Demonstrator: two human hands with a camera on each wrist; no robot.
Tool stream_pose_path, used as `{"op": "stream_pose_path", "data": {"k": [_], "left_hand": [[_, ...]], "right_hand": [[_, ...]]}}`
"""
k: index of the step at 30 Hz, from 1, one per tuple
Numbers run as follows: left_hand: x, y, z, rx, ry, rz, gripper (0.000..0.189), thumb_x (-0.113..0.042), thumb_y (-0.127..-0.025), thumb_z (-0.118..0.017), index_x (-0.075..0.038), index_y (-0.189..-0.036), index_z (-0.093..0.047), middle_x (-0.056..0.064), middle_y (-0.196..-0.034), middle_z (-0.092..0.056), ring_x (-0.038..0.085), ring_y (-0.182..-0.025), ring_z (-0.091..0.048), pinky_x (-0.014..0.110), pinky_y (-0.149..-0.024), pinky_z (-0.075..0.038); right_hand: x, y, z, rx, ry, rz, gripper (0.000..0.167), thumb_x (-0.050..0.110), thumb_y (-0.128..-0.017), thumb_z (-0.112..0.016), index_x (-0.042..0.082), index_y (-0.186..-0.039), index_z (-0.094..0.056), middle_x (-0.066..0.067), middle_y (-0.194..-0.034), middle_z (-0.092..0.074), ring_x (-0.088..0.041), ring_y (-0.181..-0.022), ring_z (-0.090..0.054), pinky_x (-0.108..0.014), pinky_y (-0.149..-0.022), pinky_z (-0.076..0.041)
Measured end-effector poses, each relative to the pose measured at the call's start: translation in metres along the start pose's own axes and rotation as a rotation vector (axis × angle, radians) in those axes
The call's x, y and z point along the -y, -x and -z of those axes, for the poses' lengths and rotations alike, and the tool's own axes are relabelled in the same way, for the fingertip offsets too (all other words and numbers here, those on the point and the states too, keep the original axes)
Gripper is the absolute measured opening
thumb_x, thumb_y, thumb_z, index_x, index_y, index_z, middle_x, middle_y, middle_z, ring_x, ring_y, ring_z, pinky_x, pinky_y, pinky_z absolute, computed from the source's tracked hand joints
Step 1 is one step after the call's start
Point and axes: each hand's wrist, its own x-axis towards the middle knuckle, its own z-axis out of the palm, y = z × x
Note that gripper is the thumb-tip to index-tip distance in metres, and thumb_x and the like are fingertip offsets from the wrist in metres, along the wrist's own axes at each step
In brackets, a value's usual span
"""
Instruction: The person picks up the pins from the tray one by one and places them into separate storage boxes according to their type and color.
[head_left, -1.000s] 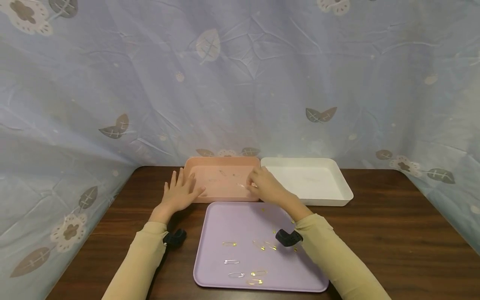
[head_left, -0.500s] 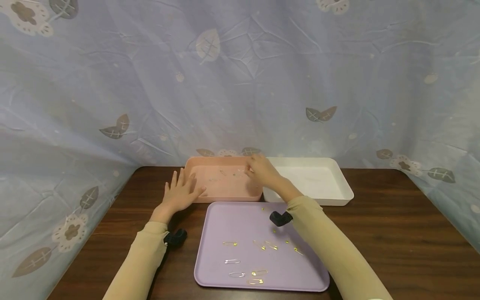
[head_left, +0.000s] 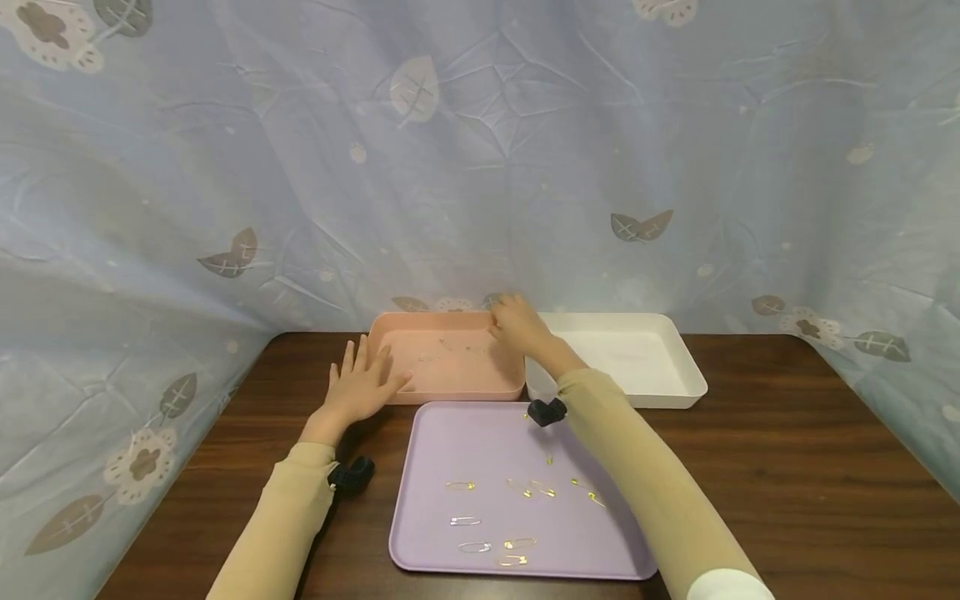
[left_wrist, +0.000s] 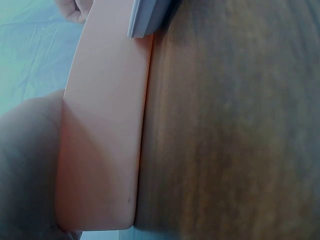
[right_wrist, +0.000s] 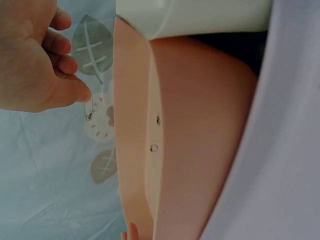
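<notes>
My right hand (head_left: 520,325) is above the back right corner of the peach tray (head_left: 442,397). In the right wrist view its thumb and fingertips pinch a silver safety pin (right_wrist: 89,116), which hangs downward; the head view hardly shows that pin. Several safety pins (head_left: 446,344) lie on the floor of the peach tray. My left hand (head_left: 356,392), fingers spread and straight, is at that tray's front left corner, the thumb overlapping the front wall. In the left wrist view, part of this hand (left_wrist: 30,165) lies along the tray's wall.
A lavender tray (head_left: 480,442) in front holds several gold safety pins (head_left: 460,485) and silver safety pins (head_left: 465,521). Right of the peach tray stands a white tray (head_left: 622,367). All rest on a dark wooden table (head_left: 765,442), with a patterned curtain (head_left: 480,167) behind.
My right hand has moved back and slightly left with the safety pin, from the peach tray's front right part to its back right corner. My left hand has stayed put.
</notes>
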Motion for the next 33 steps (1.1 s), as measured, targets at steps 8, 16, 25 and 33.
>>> {"op": "stream_pose_path", "data": {"k": [8, 16, 25, 33], "left_hand": [[0.001, -0.001, 0.001, 0.003, -0.014, 0.003, 0.084, -0.069, -0.094, -0.033, -0.015, -0.157, -0.017, 0.024, -0.162, 0.008, 0.047, -0.148, 0.012, 0.076, -0.109, -0.001], [0.0, -0.002, 0.0, 0.002, -0.017, 0.006, 0.085, -0.069, -0.094, -0.033, -0.015, -0.157, -0.016, 0.024, -0.162, 0.007, 0.048, -0.148, 0.01, 0.076, -0.109, -0.002], [0.0, -0.003, -0.002, -0.004, -0.022, 0.001, 0.085, -0.069, -0.094, -0.033, -0.015, -0.157, -0.017, 0.024, -0.162, 0.006, 0.048, -0.148, 0.008, 0.076, -0.109, -0.002], [-0.001, 0.0, 0.0, 0.004, -0.009, 0.008, 0.084, -0.068, -0.094, -0.035, -0.015, -0.157, -0.017, 0.024, -0.162, 0.006, 0.047, -0.149, 0.01, 0.075, -0.11, -0.002]], "right_hand": [[-0.005, -0.016, -0.007, -0.01, 0.024, 0.02, 0.018, 0.015, -0.095, -0.059, -0.001, -0.095, -0.068, -0.016, -0.104, -0.067, -0.033, -0.107, -0.057, -0.044, -0.105, -0.038], [-0.004, -0.021, -0.009, 0.02, 0.013, -0.008, 0.017, 0.017, -0.095, -0.06, 0.001, -0.097, -0.066, -0.014, -0.102, -0.067, -0.032, -0.107, -0.056, -0.044, -0.105, -0.038], [-0.002, -0.025, -0.009, 0.057, -0.055, -0.088, 0.018, 0.019, -0.096, -0.06, 0.003, -0.099, -0.067, -0.012, -0.108, -0.066, -0.031, -0.114, -0.054, -0.046, -0.115, -0.03], [-0.002, -0.025, -0.01, 0.036, -0.109, -0.116, 0.018, 0.019, -0.096, -0.059, 0.005, -0.101, -0.069, -0.011, -0.112, -0.064, -0.029, -0.113, -0.052, -0.042, -0.105, -0.038]]}}
